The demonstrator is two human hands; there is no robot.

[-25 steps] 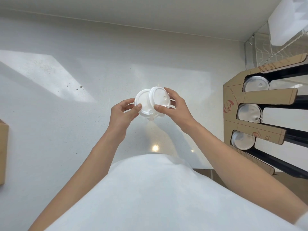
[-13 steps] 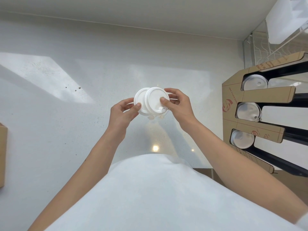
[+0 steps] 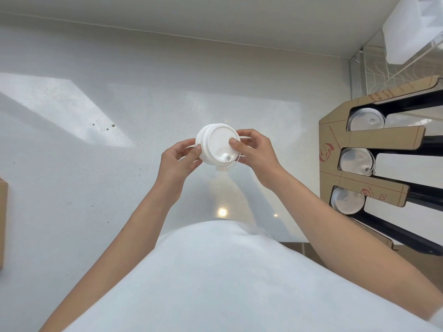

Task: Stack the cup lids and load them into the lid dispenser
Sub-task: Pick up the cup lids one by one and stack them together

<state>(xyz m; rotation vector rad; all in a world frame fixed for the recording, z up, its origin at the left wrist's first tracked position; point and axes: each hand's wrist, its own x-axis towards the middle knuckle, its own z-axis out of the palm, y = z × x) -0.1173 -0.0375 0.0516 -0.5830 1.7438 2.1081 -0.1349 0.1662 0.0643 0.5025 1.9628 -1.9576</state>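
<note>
I hold a small stack of white cup lids (image 3: 217, 146) above the white counter, in the middle of the view. My left hand (image 3: 178, 160) grips the stack's left rim. My right hand (image 3: 255, 152) holds its right side, thumb pressed on the top lid's flat face. The top lid sits nested on the ones beneath, its spout facing me. At the right stands the cardboard lid dispenser (image 3: 334, 140) with three slots, each showing a lid: top (image 3: 365, 119), middle (image 3: 356, 161), bottom (image 3: 347, 200).
The white speckled counter (image 3: 96, 164) spreads out to the left and ahead, up to a wall. A brown cardboard box edge (image 3: 2, 219) shows at the far left. A clear rack with a white object (image 3: 407, 32) stands behind the dispenser at the upper right.
The lid in my right hand has slid left onto the lids in my left hand; the two offset lids now sit nested as one stack.
</note>
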